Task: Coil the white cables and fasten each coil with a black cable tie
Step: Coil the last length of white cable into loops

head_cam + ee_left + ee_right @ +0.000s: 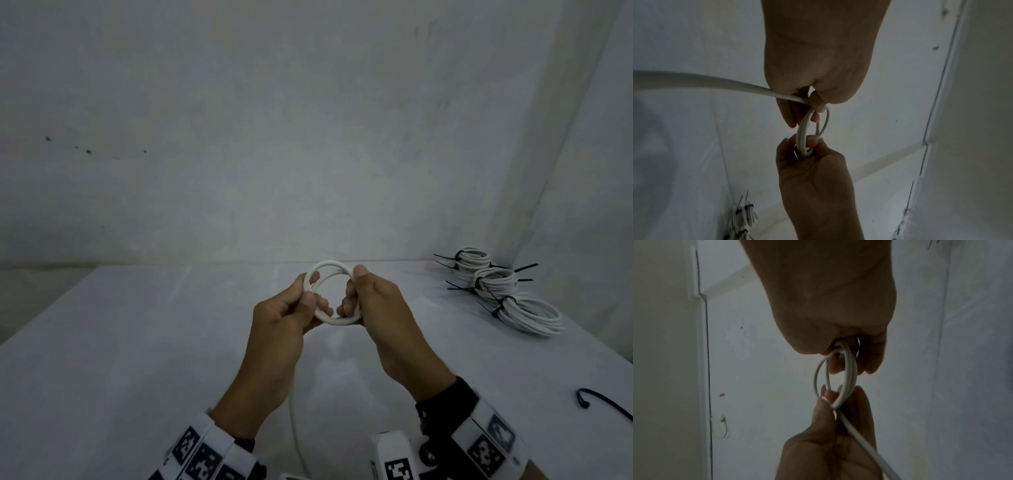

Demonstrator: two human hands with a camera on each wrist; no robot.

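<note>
Hands raised over table (137, 342) | left hand (284, 318) pinching white cable coil (330, 265) | right hand (380, 308) pinching opposite side

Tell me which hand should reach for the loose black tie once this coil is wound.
Right, probably. The loose tie lies on the table just outside the right hand. The left hand grips the coil where the cable's tail feeds in, so it can keep holding.

Coil (330, 291) held between both hands above counter (137, 342); tied coils (503, 291) far right; loose tie (603, 402) near right.
</note>
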